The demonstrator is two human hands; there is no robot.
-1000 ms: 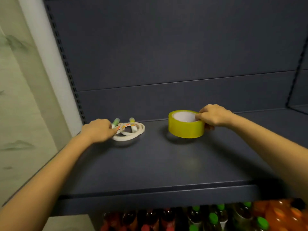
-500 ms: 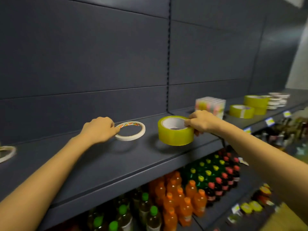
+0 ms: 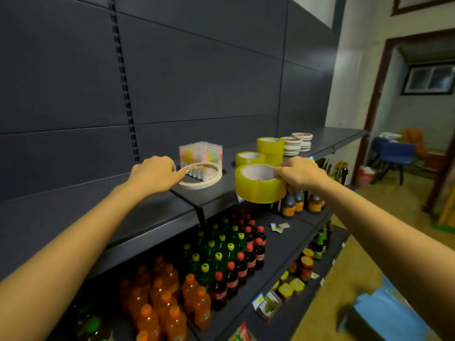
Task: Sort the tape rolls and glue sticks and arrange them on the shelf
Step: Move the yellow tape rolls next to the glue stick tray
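I'm mid-carry, I judge: my left hand point(image 3: 154, 173) holds the white roll point(image 3: 200, 178), my right hand point(image 3: 299, 174) grips the yellow roll point(image 3: 258, 187). Next, each should join its kind near the shelf point(image 3: 152, 212)'s right end.

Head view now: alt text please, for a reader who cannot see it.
The right hand grips a wide yellow tape roll by the shelf edge; the left hand holds a thin white tape roll. Behind them stand glue sticks and more yellow rolls.

Both bare arms reach forward; the left hand point(image 3: 154, 174), knuckles up, pinches the thin white tape roll point(image 3: 200, 186); the right hand point(image 3: 299, 174) grips the yellow tape roll point(image 3: 258, 190) with curled fingers.
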